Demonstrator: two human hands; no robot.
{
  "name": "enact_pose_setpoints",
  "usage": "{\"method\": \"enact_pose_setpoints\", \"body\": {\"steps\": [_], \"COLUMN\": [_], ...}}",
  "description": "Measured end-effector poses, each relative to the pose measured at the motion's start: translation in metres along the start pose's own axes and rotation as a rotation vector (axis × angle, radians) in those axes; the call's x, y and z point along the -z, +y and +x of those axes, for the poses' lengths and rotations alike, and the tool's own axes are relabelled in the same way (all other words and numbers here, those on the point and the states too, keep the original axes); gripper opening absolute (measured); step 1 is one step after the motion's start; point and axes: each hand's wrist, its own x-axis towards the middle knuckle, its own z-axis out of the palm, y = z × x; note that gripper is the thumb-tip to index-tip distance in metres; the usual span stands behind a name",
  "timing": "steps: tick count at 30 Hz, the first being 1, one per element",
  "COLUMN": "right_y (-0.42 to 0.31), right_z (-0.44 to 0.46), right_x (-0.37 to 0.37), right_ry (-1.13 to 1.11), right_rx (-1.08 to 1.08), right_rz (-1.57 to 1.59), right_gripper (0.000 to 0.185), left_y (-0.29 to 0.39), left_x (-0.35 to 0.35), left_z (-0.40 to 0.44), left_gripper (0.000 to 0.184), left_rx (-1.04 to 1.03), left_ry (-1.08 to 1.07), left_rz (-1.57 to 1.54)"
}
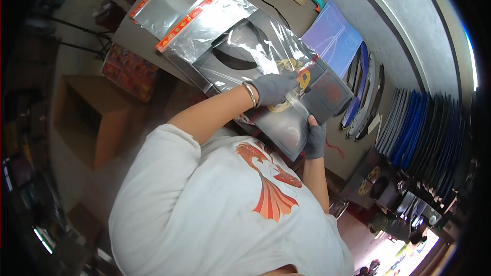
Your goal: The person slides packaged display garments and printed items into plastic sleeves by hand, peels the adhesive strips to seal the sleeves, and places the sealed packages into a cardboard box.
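A dark grey flat gift bag (280, 132) with gold ornament and a cut-out handle lies at a slant in front of my body. Clear plastic sleeve (244, 38) covers its far-left part, the handle end included. Across the gold ornament is my left hand (271, 90), in a grey glove, its fingers closed at the edge of the film; the exact pinch is partly hidden. My right hand (315, 140), gloved with a bare thumb tip, grips the near-right edge of the gift bag, thumb on top and fingers underneath.
Clear sleeves with orange-red strips (186, 23) lie on the table at the far left. Beyond are a blue-purple sheet (335, 33) and curved strips (365, 89). Folded blue and black pieces (417, 128) stand in a row at right. An open cardboard box (110, 120) is on the floor at left.
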Motion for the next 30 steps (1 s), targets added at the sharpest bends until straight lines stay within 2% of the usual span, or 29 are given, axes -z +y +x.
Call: {"method": "enact_pose_setpoints", "body": {"steps": [1,3,5,7,9,12,13,15,18,20,21,22,24,25,26,27,28,29,30], "right_y": [0.002,-0.002,-0.001,-0.001,0.001,0.007,0.008,0.011,0.017,0.022,0.026,0.042,0.083,0.008,-0.055,-0.042,-0.077,-0.075,-0.070], "right_z": [0.000,-0.003,-0.002,0.001,0.006,0.022,0.029,0.043,0.064,0.079,0.087,0.102,0.131,0.131,0.096,0.126,0.116,0.123,0.130], "right_x": [-0.005,-0.014,-0.017,-0.025,-0.033,-0.048,-0.054,-0.068,-0.088,-0.097,-0.099,-0.086,-0.046,-0.068,-0.122,-0.129,-0.135,-0.143,-0.146], "right_ry": [0.008,0.025,-0.047,-0.039,-0.028,-0.080,-0.028,0.073,0.244,0.380,0.456,0.480,-0.782,-0.734,-0.748,-0.926,-0.815,-0.737,-0.675], "right_rx": [0.007,-0.035,0.033,0.015,-0.001,-0.010,0.115,0.377,0.773,1.021,1.141,1.135,0.664,0.658,0.052,0.425,0.908,1.102,1.146], "right_rz": [0.023,0.057,0.034,0.037,0.038,0.120,0.017,-0.178,-0.460,-0.657,-0.763,-0.763,-0.724,-0.731,0.001,-0.504,-0.775,-0.842,-0.954], "right_gripper": [0.039,0.039,0.038,0.039,0.039,0.043,0.044,0.046,0.049,0.051,0.052,0.052,0.044,0.044,0.037,0.037,0.048,0.051,0.051], "left_y": [0.003,0.010,0.014,0.024,0.033,0.046,0.055,0.065,0.067,0.071,0.075,0.086,0.112,0.126,0.138,0.146,0.148,0.145,0.137], "left_x": [-0.002,-0.006,-0.012,-0.014,-0.014,-0.028,-0.031,-0.029,-0.022,-0.009,-0.001,0.014,0.045,0.058,0.069,0.076,0.080,0.084,0.089], "left_z": [0.000,-0.002,-0.001,-0.001,0.006,0.019,0.019,0.019,0.019,0.012,0.004,-0.008,-0.029,-0.038,-0.049,-0.059,-0.067,-0.071,-0.061], "left_gripper": [0.065,0.064,0.062,0.061,0.060,0.062,0.063,0.066,0.067,0.066,0.066,0.065,0.059,0.056,0.053,0.051,0.050,0.050,0.053], "left_rx": [-0.039,0.014,-0.271,-0.250,-0.106,-0.263,-0.341,-0.276,-0.264,-0.305,-0.313,-0.267,-0.269,-0.318,-0.379,-0.440,-0.352,-0.261,-0.110], "left_ry": [-0.026,-0.063,0.212,0.194,0.059,0.165,0.198,0.169,0.244,0.368,0.353,0.379,0.458,0.512,0.573,0.637,0.610,0.583,0.633], "left_rz": [-0.035,-0.063,-0.208,-0.198,-0.252,-0.266,-0.268,-0.301,-0.176,-0.104,-0.101,-0.057,0.004,0.014,0.031,0.042,0.028,0.022,0.172]}}
